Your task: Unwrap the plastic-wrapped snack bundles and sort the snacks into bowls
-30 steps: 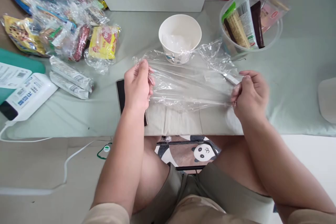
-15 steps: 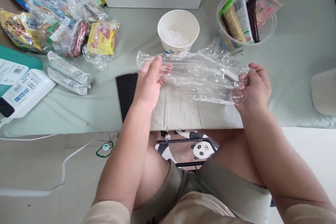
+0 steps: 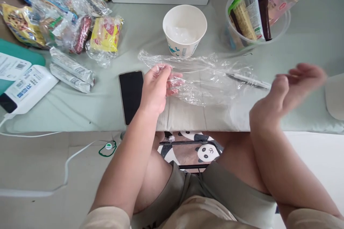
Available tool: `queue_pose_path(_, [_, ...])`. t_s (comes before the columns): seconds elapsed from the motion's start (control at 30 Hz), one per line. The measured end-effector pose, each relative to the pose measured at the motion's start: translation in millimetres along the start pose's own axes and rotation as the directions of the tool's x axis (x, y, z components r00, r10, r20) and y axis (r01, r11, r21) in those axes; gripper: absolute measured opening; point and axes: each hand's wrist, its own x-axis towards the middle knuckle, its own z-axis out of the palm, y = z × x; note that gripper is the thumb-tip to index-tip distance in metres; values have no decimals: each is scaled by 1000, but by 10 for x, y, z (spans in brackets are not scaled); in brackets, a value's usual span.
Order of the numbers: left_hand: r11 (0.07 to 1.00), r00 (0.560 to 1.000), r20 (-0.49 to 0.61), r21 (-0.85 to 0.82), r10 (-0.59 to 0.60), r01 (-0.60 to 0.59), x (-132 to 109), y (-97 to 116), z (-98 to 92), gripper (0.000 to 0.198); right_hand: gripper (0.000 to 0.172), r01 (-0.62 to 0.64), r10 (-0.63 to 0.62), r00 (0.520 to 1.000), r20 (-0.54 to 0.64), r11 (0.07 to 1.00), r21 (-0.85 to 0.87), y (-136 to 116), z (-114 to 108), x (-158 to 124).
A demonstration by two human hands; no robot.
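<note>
A clear plastic bag (image 3: 206, 78) lies crumpled on the pale green tablecloth (image 3: 150, 39), with a white sealing strip (image 3: 248, 81) at its right end. My left hand (image 3: 158, 86) rests on the bag's left end, fingers curled over the film. To the right of the bag, my right hand (image 3: 291, 86) hovers above the table with fingers stretched out, blurred and holding nothing. A white paper bowl (image 3: 184, 28) stands just behind the bag.
A black phone (image 3: 131, 94) lies left of my left hand. Several wrapped snacks (image 3: 67, 25) are piled at the back left, with a white power bank (image 3: 24, 91) near them. A clear tub of snack packets (image 3: 254, 18) stands back right. A white pad (image 3: 335, 94) sits at the right edge.
The bag was stretched between both hands above the table; it now lies on the cloth. My right hand let go and swung out to the right, opening.
</note>
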Motion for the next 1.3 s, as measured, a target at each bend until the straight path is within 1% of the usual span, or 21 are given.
queue_pose_path(0.03, [1000,1000,-5,-4,-12,12,-2,-7,3,11,47,194,-194,981,-18,981,-3,-73,-19,-90])
queue_pose_path(0.07, [1000,1000,-9,-5,-22,22,-2,-15,8,10,53,357,-356,934,-23,934,33,-169,-19,-187])
queue_pose_path(0.1, [1000,999,-9,-2,-31,31,-2,-23,15,10,58,456,-461,885,65,886,82,-278,0,-284])
queue_pose_path(0.17, [999,999,13,16,-44,44,0,-40,38,12,56,515,-521,799,299,851,106,-490,81,-435])
queue_pose_path(0.23, [998,997,55,39,-49,47,5,-59,63,17,40,538,-517,762,391,840,62,-635,172,-496])
queue_pose_path(0.33, [998,995,91,53,-31,27,27,-88,79,25,16,576,-570,734,369,810,107,-711,229,-466])
queue_pose_path(0.53, [999,998,61,54,-9,5,114,-82,17,41,15,609,-685,646,337,729,313,-734,142,-496])
queue_pose_path(0.67, [1000,1000,3,16,-12,12,141,-27,-13,42,11,617,-749,584,312,660,429,-765,78,-571])
queue_pose_path(0.8, [999,999,-43,-24,-28,27,142,32,-45,40,9,566,-777,530,341,623,540,-827,43,-684])
queue_pose_path(0.87, [999,999,-39,-20,-27,26,136,53,-87,39,6,518,-801,439,407,595,614,-860,48,-748])
queue_pose_path(0.9, [1000,999,-29,-8,-27,27,128,62,-116,40,9,477,-810,387,441,585,656,-868,52,-766])
queue_pose_path(0.93, [999,999,-15,12,-29,30,116,71,-151,40,15,426,-812,356,462,582,693,-865,52,-767])
queue_pose_path(0.97, [999,999,0,37,-32,32,99,81,-191,41,21,373,-807,363,467,585,720,-848,46,-747])
queue_pose_path(1.0, [997,999,15,66,-33,32,76,94,-234,42,22,333,-793,416,445,589,737,-815,36,-705])
queue_pose_path(1.03, [995,999,31,97,-35,32,47,108,-281,44,18,314,-755,506,416,611,727,-766,21,-643])
queue_pose_path(1.1, [987,997,65,158,-41,31,-20,142,-375,45,7,300,-585,717,380,750,589,-629,-7,-485])
queue_pose_path(1.13, [984,996,81,178,-46,31,-55,160,-419,44,4,262,-462,802,379,842,472,-548,-11,-404])
queue_pose_path(1.17, [981,994,98,190,-55,36,-87,175,-460,42,5,189,-321,860,397,923,336,-468,-1,-332])
queue_pose_path(1.2, [980,992,112,195,-65,42,-114,188,-496,41,12,97,-176,885,432,975,198,-392,23,-273])
queue_pose_path(1.23, [979,990,124,196,-73,48,-135,197,-525,40,22,13,-47,880,473,997,75,-327,63,-232])
queue_pose_path(1.3, [979,985,153,196,-84,53,-151,200,-560,38,47,-40,74,827,557,996,-73,-241,177,-199])
